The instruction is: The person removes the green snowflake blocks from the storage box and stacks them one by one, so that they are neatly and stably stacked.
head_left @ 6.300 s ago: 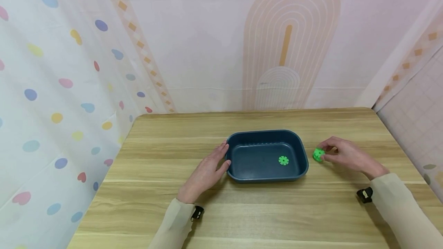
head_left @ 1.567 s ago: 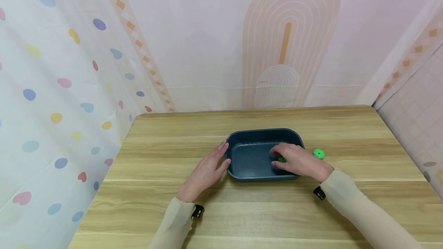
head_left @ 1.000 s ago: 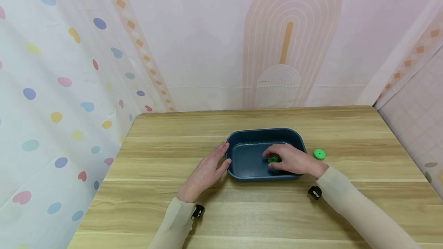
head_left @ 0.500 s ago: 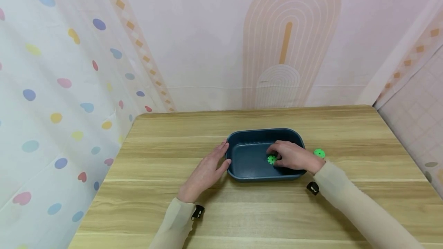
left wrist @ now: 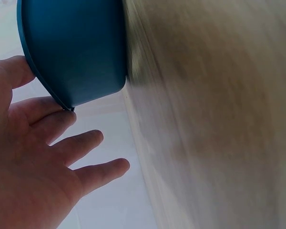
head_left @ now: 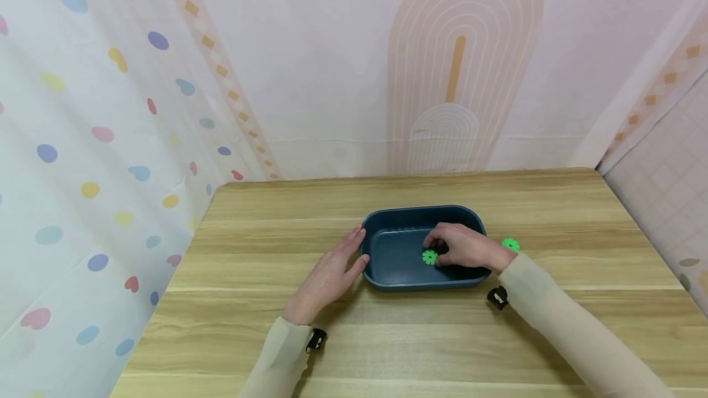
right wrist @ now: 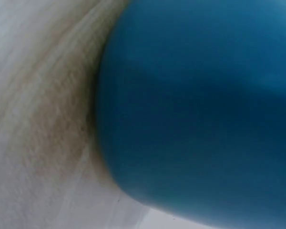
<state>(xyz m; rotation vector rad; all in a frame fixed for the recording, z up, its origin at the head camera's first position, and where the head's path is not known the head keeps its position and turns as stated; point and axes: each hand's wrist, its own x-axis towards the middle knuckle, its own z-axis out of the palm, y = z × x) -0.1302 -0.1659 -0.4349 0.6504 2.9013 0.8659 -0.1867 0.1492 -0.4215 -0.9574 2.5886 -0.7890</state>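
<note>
A dark blue rectangular tray (head_left: 398,285) rests on the wooden table. Against its left end lies my left hand (head_left: 326,278), fingers fairly straight, with fingertips and thumb touching the rim; the left wrist view shows the same hand (left wrist: 38,138) with its fingers spread beside the tray wall (left wrist: 81,52). My right hand (head_left: 461,246) reaches into the tray over the right end. Its curled fingers and thumb pinch a small green notched disc (head_left: 429,257) by the rim, near the tray floor. Only the tray's outer wall (right wrist: 195,119) fills the right wrist view; the right hand is hidden there.
Another green notched disc (head_left: 511,244) lies on the table (head_left: 265,250) to the right of the tray, partly covered by my right wrist. Patterned curtains (head_left: 321,78) hang behind the table and along its left side.
My right hand has gone from the green pieces beside the tray into the tray. The disc there has shifted left with the hand and now lies flatter. The left hand has stayed put.
</note>
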